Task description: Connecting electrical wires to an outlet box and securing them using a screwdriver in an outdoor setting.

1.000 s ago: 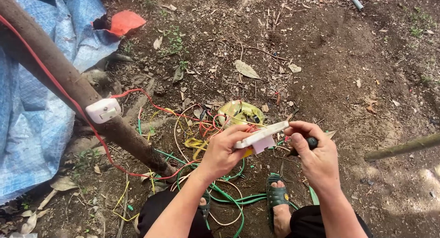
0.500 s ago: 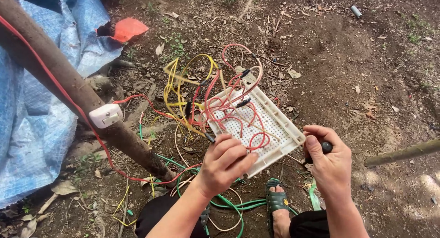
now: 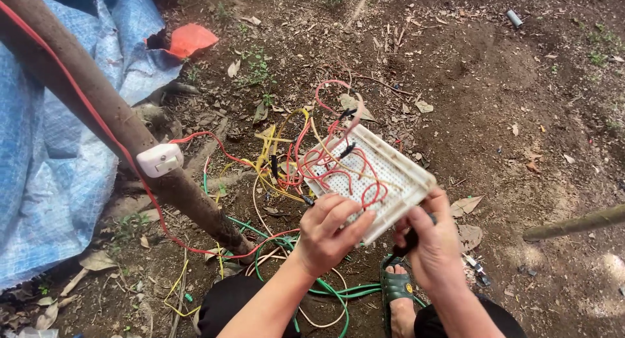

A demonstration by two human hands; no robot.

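Observation:
A white perforated board [image 3: 384,175] with red, yellow and tan wires [image 3: 306,156] plugged into it is tilted up, face toward me. My left hand [image 3: 332,230] grips its near left edge, fingers curled over the front. My right hand [image 3: 433,240] holds the board's near right corner and also pinches a small dark tool [image 3: 409,239]. A tangle of green, yellow and red wires [image 3: 260,247] trails from the board down to the dirt.
A slanted wooden pole [image 3: 111,117] with a white socket [image 3: 159,160] and a red cable crosses the left. Blue tarp [image 3: 45,182] lies far left, an orange scrap [image 3: 190,39] behind it. My sandalled foot [image 3: 397,292] rests below. A thinner stick [image 3: 573,224] lies right.
The board went from edge-on and low to lifted and turned face up. My right hand has closed in onto its near right corner.

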